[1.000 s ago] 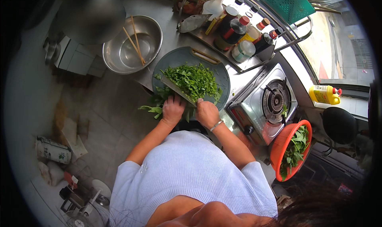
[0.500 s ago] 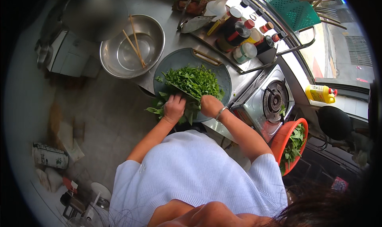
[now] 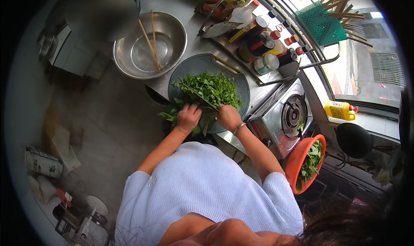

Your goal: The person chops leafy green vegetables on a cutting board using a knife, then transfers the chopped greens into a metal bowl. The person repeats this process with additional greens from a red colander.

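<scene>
1. I have the right hand (image 3: 228,117) wrapped round the near end of the knife (image 3: 199,95), fingers curled in tight; the fist hides the handle itself.
2. Over to my left hand (image 3: 188,117): fingers bent and close together, right beside the blade, resting on uncut leaves (image 3: 207,122). The fingertips sink among the green, so how firmly they pinch I cannot tell.
3. The blade slants from the right fist up and leftward, a thin line between the two lots of green.
4. Beyond it, there's my heap of chopped greens (image 3: 211,86), loose and bright, piled over the middle of the round grey cutting board (image 3: 189,65). The uncut leaves lie on the near side, some poking past the board's left edge.
5. A bracelet (image 3: 238,128) circles the right wrist.
6. Further out, up and left, I get a steel bowl (image 3: 176,34), two chopsticks (image 3: 149,43) leaning inside it.
7. Past the board's far right, bottles (image 3: 258,43) crowd a metal rack.
8. Off to the right sits the gas stove (image 3: 276,121), and just beside it an orange basket (image 3: 293,164) with more leafy greens (image 3: 311,162) inside.
</scene>
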{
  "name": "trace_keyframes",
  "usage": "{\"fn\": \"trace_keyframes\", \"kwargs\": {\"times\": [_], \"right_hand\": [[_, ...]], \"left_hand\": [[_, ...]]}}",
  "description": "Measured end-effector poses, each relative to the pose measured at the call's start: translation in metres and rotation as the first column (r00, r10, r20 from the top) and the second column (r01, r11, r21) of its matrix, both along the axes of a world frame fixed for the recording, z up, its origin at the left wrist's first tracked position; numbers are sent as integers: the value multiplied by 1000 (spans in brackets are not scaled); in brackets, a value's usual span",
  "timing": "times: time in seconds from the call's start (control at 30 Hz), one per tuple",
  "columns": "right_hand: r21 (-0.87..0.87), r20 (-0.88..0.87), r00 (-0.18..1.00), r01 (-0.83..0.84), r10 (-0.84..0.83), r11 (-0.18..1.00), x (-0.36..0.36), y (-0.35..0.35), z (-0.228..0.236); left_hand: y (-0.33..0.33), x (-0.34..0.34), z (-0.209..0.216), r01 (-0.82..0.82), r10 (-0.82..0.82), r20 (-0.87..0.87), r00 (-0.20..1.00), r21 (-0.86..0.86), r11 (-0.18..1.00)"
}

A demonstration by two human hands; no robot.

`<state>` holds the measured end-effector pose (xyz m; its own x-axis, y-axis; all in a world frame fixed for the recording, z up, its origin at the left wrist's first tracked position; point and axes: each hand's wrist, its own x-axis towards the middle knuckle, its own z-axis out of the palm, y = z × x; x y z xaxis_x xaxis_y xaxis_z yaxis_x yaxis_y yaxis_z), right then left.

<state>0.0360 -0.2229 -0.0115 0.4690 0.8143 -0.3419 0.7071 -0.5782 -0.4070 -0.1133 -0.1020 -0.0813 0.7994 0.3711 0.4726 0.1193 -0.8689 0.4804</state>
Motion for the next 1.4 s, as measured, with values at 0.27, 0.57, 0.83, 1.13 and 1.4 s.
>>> {"fn": "trace_keyframes", "kwargs": {"times": [0.27, 0.57, 0.83, 1.13, 1.4], "right_hand": [[-171, 14, 998, -59, 62, 984, -15, -14, 46], [-201, -25, 998, -63, 59, 977, -9, 11, -9], [-47, 3, 999, -49, 49, 998, 2, 8, -19], [-161, 39, 996, -75, 82, 984, -17, -14, 49], [-217, -8, 996, -91, 91, 972, -18, -6, 35]], "left_hand": [[0, -2, -16, -32, 32, -19, 999, 2, 999], [4, 0, 0, 24, -24, -18, 1000, -3, 1000], [3, -5, 8, -4, 6, 72, 997, -37, 999], [2, -5, -12, -87, 88, 151, 985, -11, 996], [3, -6, -16, -1, 2, 34, 999, -24, 1000]]}}
